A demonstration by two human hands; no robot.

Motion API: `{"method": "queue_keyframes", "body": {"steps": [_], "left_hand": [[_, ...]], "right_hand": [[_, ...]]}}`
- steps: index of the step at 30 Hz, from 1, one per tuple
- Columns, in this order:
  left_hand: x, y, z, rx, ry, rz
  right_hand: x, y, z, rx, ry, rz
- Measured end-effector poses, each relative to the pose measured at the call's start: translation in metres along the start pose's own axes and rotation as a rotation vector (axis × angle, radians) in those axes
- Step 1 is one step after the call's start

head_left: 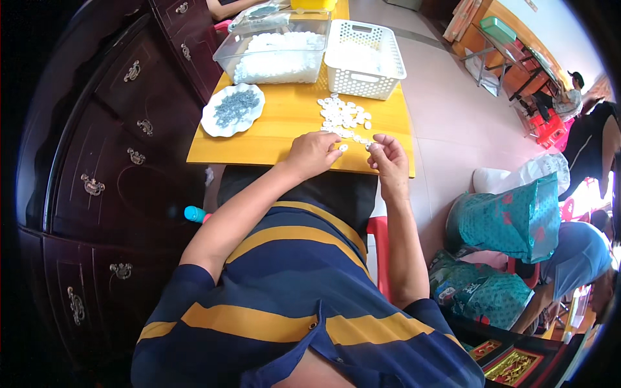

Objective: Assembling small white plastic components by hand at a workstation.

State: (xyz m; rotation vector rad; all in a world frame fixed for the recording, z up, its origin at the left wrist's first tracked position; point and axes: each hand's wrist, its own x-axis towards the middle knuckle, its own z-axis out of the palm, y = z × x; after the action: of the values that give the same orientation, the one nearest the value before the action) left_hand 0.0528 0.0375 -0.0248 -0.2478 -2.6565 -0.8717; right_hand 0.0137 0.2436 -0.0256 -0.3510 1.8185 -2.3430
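Nearest the lens is the person's navy shirt with broad yellow stripes [291,291], and both bare forearms run up from it to the near edge of the yellow wooden worktop [272,139].

At the far left of that worktop sits a white scalloped dish of small grey metal bits [233,110], close to the left edge; a careless elbow could tip it to the floor. Behind it stands a clear plastic tub of white pieces [278,55], and beside that a white perforated plastic basket [364,59].

Left hand [314,154] rests curled at the near edge, its fingertips pinched on a small white round plastic piece [343,147]. Right hand [388,155] is raised just beside it, thumb and forefinger closed on another tiny pale part [369,146]; it is too small to say what kind. The two hands are near each other but not touching.

Just beyond the hands lies a loose heap of white round plastic pieces [343,115], trailing toward them and toward the right edge.

The risk, as I judge it, lies in how close to the edge the work is: a pinched piece that slips would likely drop off the worktop into the lap or onto the pale tiled floor [446,116]. A sweep of the right wrist could likewise scatter the heap's stragglers.
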Motion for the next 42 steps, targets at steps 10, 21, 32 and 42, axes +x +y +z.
{"method": "queue_keyframes", "body": {"steps": [10, 21, 32, 42], "left_hand": [[0.012, -0.001, 0.022, 0.131, 0.013, 0.010], [0.018, 0.007, 0.021, 0.108, -0.028, 0.057], [0.006, -0.001, 0.017, -0.150, -0.026, -0.025], [-0.020, -0.001, -0.015, -0.706, -0.051, -0.180]], "right_hand": [[-0.005, 0.012, 0.007, 0.026, 0.047, 0.005], [0.001, 0.015, 0.001, 0.093, 0.171, -0.082], [-0.005, 0.023, 0.010, 0.013, 0.099, -0.035], [-0.013, 0.019, 0.024, -0.021, -0.054, 0.040]]}}
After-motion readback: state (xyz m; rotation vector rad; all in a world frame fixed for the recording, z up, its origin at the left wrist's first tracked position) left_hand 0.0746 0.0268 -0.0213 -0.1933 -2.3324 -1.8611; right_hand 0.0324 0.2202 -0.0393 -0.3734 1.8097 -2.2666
